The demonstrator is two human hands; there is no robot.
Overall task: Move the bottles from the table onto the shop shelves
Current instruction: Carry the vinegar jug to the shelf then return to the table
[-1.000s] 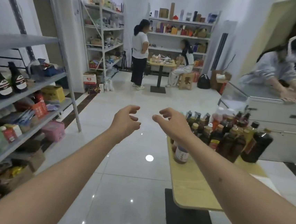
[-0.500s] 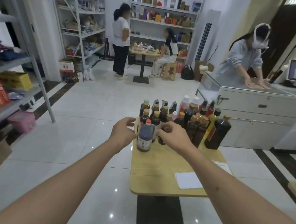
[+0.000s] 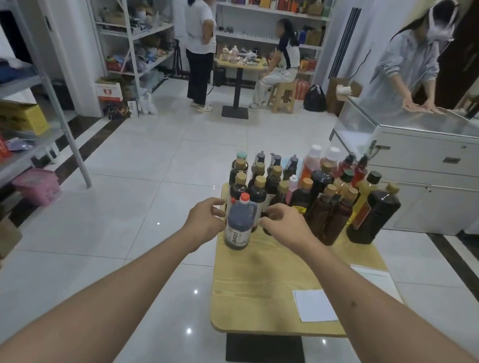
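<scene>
Table (image 3: 253, 297): light wood top, 5 o'clock in the head view.
Bottles (image 3: 305, 187): dark cluster crowding its far end, upright.
Red-capped bottle (image 3: 239, 225): handled jug, nearest, standing apart in front.
Left hand (image 3: 204, 220): at the jug's 9 o'clock, fingers curled toward it; grip cannot be told.
Right hand (image 3: 285, 225): at its 3 o'clock, fingers curled behind it; grip cannot be told.
Shelves (image 3: 18, 130): 9 o'clock, well apart.
Paper (image 3: 314, 305): on the near tabletop.

The tabletop (image 3: 253, 294) sits at centre right of the frame, with the bottles (image 3: 313, 188) crowded on its far end. A jug (image 3: 239, 225) stands in front of them, between the left hand (image 3: 203, 221) and the right hand (image 3: 283, 226). A paper sheet (image 3: 315, 305) lies at the tabletop's near right. Shop shelves (image 3: 9, 130) run along the left edge; a counter (image 3: 427, 158) stands at the right.
</scene>
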